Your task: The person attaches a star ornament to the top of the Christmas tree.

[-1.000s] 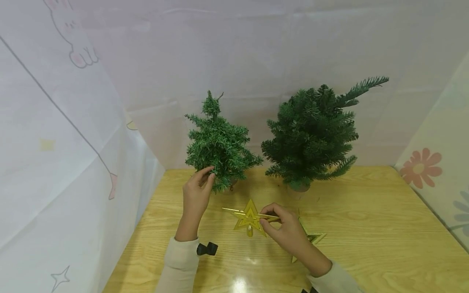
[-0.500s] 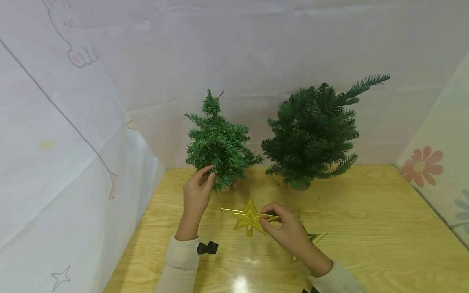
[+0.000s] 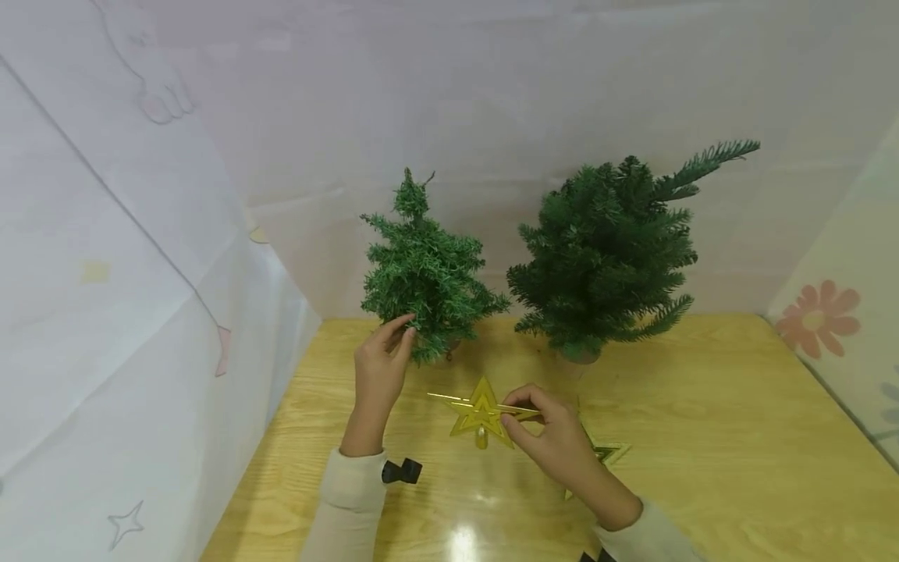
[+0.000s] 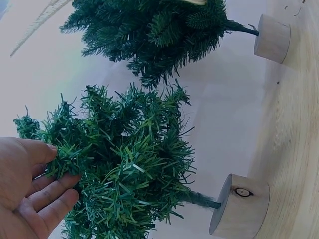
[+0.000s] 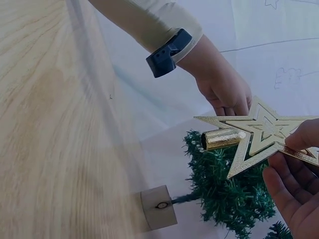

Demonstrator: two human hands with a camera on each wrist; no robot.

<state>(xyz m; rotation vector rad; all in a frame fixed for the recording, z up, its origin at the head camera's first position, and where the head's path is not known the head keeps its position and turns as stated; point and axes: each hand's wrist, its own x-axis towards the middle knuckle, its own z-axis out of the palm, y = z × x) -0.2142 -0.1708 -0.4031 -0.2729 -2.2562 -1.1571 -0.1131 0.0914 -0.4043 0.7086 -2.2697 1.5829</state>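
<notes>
Head view, shiny gold openwork star [image 3: 481, 414]: up off the pale wooden bench [image 3: 702, 437], near the bushy green artificial tree [image 3: 424, 269]
Right hand [image 3: 555, 429]: thumb and fingers pinch one point, we reckon to leave its hollow gold tube [image 5: 222, 138] clear
Left hand [image 3: 379, 367]: relaxed, fingertips at the branches [image 4: 124, 164], maybe steadying them; no grip we can see

- A darker green tree [image 3: 604, 265], one branch jutting right, stands on a round wooden base [image 4: 272, 39] at the far edge of a wood-grain table [image 3: 723, 437].
- A second gold star [image 3: 618, 450], partly hidden, right of the table's centre.
- A pale backdrop [image 3: 477, 94] beyond the far edge.
- A coral flower print [image 3: 815, 318] by the far right corner.
- White sheeting [image 3: 161, 406] past the left edge.
</notes>
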